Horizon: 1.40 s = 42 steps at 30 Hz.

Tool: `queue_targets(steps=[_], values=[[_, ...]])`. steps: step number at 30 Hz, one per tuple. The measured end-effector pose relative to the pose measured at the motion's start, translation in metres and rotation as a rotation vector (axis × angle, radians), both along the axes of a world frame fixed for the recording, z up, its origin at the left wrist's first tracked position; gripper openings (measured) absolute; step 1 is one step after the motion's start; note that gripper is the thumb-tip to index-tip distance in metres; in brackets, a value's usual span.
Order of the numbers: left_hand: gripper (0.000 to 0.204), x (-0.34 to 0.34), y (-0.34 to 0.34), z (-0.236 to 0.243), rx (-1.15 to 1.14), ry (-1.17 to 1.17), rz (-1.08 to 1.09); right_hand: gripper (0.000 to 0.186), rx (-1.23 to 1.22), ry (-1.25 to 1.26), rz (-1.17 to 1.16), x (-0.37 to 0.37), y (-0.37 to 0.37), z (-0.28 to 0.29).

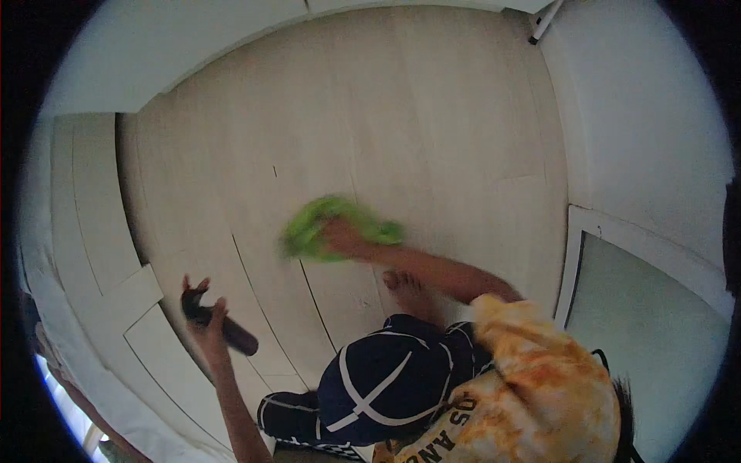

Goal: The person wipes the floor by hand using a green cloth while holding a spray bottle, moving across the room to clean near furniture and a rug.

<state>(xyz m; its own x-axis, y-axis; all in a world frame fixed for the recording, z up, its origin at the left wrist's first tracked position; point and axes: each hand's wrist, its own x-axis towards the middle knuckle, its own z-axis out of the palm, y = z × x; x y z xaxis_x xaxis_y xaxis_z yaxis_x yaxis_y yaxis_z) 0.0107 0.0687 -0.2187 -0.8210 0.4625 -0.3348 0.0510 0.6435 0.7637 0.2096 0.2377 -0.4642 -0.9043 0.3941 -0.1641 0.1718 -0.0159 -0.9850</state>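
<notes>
Seemingly mid-wipe: right hand (342,237) on green cloth (328,207), grip too blurred to tell, on floor (432,116) just off centre toward nine o'clock; left hand (210,330) clasps dark bottle (241,339), eight o'clock. Finished share unclear.

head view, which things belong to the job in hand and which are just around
In use:
green cloth, right hand on it
dark bottle, in the left hand

Just around:
white panelled unit, left
white-framed panel, right
thin white leg, upper right
</notes>
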Motion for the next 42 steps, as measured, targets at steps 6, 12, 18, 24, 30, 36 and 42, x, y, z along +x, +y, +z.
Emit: queue_targets(steps=[6,12,18,24,30,36,42], values=[[0.070,-0.020,-0.149,0.003,0.027,0.122,0.388,0.072,1.112,-1.193,-0.563,0.227,0.188,0.037],[0.067,-0.006,-0.263,-0.030,0.081,0.114,0.566,0.072,1.315,-1.025,-0.518,0.105,0.144,-0.014],[0.073,0.035,-0.353,-0.040,0.219,0.115,0.788,0.078,1.253,-0.214,0.506,-0.227,-0.081,0.010],[0.078,0.031,-0.395,-0.041,0.308,0.007,0.868,0.075,1.070,0.033,0.411,-0.405,-0.265,0.009],[0.070,0.026,-0.428,-0.045,0.391,0.066,0.761,0.075,0.764,0.454,0.913,-0.251,-0.547,0.017],[0.073,0.012,-0.440,-0.062,0.465,-0.026,0.873,0.082,0.036,0.116,0.827,-0.270,-0.438,-0.041],[0.067,-0.013,-0.427,-0.080,0.625,-0.140,0.675,0.066,1.394,-0.300,-0.239,-0.327,-0.171,0.006]])
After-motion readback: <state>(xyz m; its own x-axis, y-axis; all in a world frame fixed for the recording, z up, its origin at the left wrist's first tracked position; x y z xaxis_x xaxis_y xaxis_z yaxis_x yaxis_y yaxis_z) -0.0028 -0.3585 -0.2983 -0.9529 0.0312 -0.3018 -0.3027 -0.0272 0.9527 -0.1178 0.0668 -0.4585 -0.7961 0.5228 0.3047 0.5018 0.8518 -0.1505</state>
